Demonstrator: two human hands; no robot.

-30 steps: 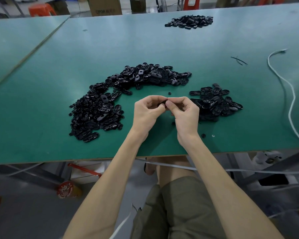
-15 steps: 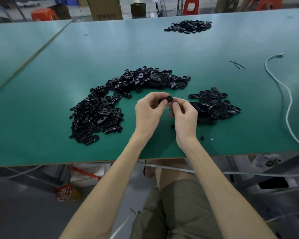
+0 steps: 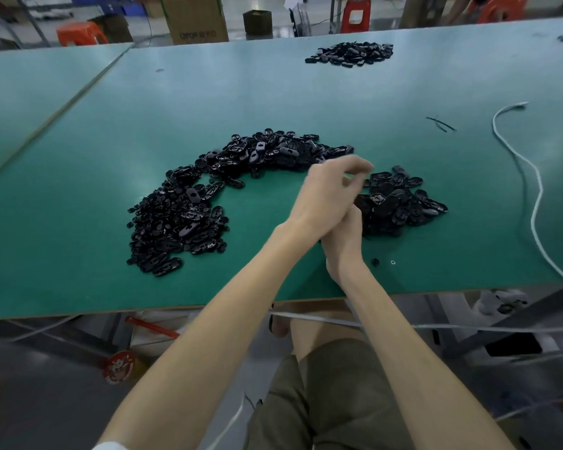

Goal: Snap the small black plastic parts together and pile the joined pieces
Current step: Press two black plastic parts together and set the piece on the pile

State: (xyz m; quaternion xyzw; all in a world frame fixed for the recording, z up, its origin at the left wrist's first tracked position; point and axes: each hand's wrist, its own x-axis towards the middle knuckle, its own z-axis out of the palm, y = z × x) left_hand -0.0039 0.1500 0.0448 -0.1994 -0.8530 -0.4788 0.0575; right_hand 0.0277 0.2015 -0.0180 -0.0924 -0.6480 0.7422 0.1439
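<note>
Left hand [image 3: 326,196] has swung across the right hand [image 3: 345,240] to the small heap of oval black plastic pieces [image 3: 403,204]; both grips are blurred or hidden, so I cannot tell.

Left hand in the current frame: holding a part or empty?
Empty, it seems: the left hand hangs by the right-side pile, fingers loosely spread, no part visible between them, though blurred.
</note>
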